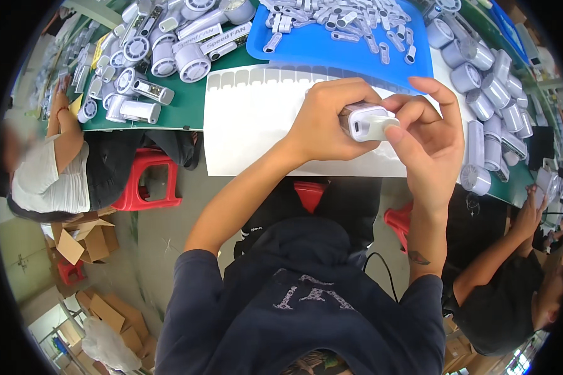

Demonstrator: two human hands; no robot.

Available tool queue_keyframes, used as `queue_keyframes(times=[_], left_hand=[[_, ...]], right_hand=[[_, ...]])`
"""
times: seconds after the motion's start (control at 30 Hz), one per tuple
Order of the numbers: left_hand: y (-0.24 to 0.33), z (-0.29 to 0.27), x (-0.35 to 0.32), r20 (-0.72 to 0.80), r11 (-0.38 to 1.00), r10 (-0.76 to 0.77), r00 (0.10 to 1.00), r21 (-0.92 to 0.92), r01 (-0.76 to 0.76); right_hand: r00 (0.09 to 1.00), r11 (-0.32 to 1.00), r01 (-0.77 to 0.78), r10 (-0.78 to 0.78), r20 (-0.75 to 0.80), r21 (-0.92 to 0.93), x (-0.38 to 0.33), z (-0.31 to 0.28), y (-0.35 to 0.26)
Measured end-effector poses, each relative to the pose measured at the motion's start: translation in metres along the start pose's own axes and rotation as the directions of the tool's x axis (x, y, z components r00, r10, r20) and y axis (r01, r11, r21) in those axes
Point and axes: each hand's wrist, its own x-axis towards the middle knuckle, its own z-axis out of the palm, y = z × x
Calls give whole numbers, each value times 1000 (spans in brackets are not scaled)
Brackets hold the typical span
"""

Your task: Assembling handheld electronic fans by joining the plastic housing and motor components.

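Note:
My left hand (324, 119) is wrapped round a pale lilac-grey handheld fan body (357, 125), whose end with a small dark slot faces me. A small light-grey rounded piece (378, 128) lies against that end. My right hand (433, 140) pinches this piece between thumb and fingers, with its other fingers raised and apart. Whether the piece is joined to the body I cannot tell. Below both hands lies a white sheet (250, 131), with a row of grey adhesive-looking pieces (256, 76) along its far edge.
Beyond the sheet, a blue tray (256, 47) holds many small white parts (344, 22). Fan units (192, 62) crowd the green table (184, 106) at left; more fan parts (495, 87) pile up at right. Co-workers sit on both sides, beside a red stool (147, 181) at left.

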Motion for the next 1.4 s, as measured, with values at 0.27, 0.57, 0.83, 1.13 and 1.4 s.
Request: queue_keyframes(times=[0.27, 0.57, 0.83, 1.13, 1.4], left_hand=[[-4, -2, -1, 17, 998, 58, 998, 28, -58], [-3, 0, 0, -30, 1000, 4, 1000, -29, -5], [-4, 0, 0, -40, 999, 42, 998, -23, -43], [-4, -1, 0, -35, 1000, 20, 999, -17, -21], [-4, 0, -1, -33, 999, 15, 999, -34, -16]], right_hand=[[999, 999, -10, 11, 32, -34, 3, 1, 0], [999, 998, -13, 15, 36, -58, 4, 1, -1], [999, 998, -29, 32, 42, -60, 5, 1, -1], [998, 998, -19, 22, 50, -65, 6, 2, -1], [998, 994, 23, -17, 53, -111, 5, 4, -2]])
